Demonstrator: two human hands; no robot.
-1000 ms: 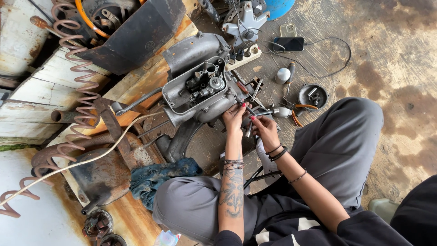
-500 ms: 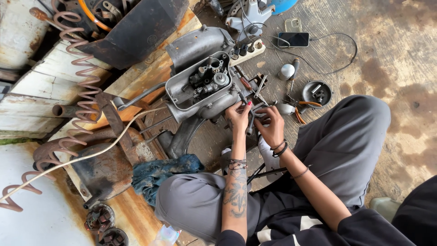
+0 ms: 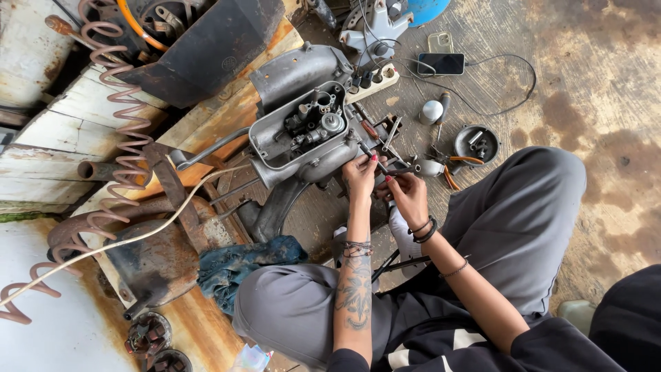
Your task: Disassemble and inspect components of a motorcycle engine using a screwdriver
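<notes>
Engine case [image 3: 303,131], grey metal, opened to show gears and shafts; it sits on the concrete floor [image 3: 592,89] just beyond the fingertips of both hands, tilted against a rusty plank [image 3: 206,124]. Left hand [image 3: 361,172]: fingers closed on a slim dark tool [image 3: 368,153], its tip at the case's near edge. Right hand [image 3: 407,193]: fingers curled beside the left hand, pinching something small; what it is cannot be told, as the fingers hide it. Pliers [image 3: 451,165] with orange handles and a round metal dish [image 3: 476,143] of small parts lie just past the right fingers. Farther out, beyond both hands: a white power strip [image 3: 375,83], a phone [image 3: 441,63] on a black cable, and a small silver cap [image 3: 432,111]. To the left of the left fingers, well apart: a rusty coil spring [image 3: 113,117] and a blue rag [image 3: 237,262].

Risks, as judged from this view: the tool tip may slip off the case edge toward the right fingers, since the two hands work almost touching. The small piece, if dropped, may fall into the open case or roll among the loose parts on the floor. The case rests tilted and unclamped, so a hard push may shift it.
</notes>
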